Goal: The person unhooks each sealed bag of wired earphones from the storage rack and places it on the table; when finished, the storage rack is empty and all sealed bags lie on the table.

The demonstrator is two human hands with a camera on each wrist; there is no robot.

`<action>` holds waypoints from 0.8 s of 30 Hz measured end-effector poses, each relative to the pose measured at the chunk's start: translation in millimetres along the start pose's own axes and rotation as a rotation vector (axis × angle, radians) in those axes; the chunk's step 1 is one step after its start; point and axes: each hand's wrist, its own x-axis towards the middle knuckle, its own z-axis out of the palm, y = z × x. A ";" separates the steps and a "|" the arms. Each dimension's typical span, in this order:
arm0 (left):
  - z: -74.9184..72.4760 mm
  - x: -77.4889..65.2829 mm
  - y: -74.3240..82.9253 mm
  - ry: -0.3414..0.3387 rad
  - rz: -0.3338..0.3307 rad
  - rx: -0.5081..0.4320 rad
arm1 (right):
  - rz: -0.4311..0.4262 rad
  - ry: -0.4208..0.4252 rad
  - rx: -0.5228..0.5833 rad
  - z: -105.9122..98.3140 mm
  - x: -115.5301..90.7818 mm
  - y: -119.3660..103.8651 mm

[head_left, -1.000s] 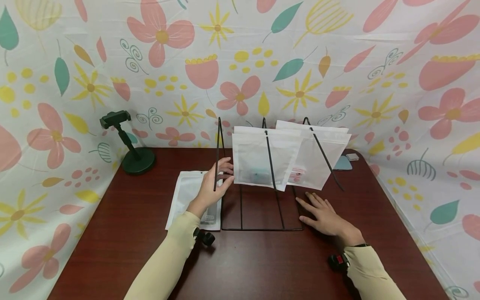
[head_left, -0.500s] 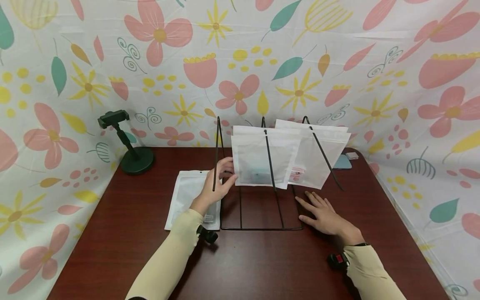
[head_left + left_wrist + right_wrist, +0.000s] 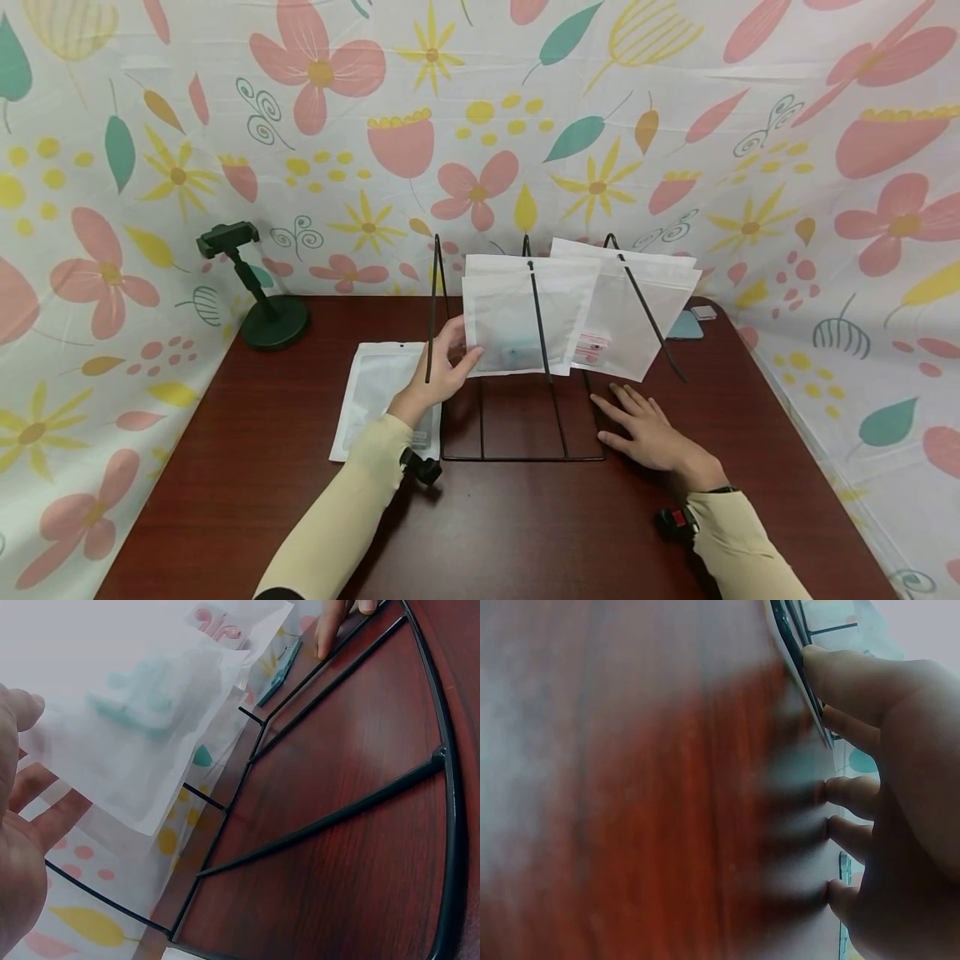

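Observation:
A black wire rack stands on the table with two white zip pouches slotted between its upright wires. My left hand pinches the left edge of the left pouch, thumb in front and fingers behind it. Through that pouch, teal contents show faintly in the left wrist view. The right pouch leans tilted, with pink earphones visible inside. My right hand lies with fingers spread on the table, its thumb and index fingertips at the rack's right base wire. Another white pouch lies flat, partly under my left forearm.
A dark green phone stand is at the back left of the table. At the back right corner lie a flat blue item and a small white piece. Floral cloth hangs behind and on both sides.
My left hand has shifted slightly right and its thumb has come onto the pouch's edge. The left pouch has moved a little. My right hand stays put.

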 end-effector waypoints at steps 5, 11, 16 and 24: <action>2.6 2.3 -0.7 -0.009 0.030 -0.003 | 0.003 0.000 0.005 0.5 0.1 0.4; 5.5 5.4 2.0 0.001 0.072 -0.011 | -0.006 0.012 0.003 0.9 0.1 0.5; 9.2 7.3 2.7 0.026 0.119 0.022 | 0.009 -0.005 0.010 -0.7 0.5 0.0; 16.6 8.4 -2.5 0.051 0.115 0.029 | 0.024 -0.027 0.008 0.1 0.0 1.5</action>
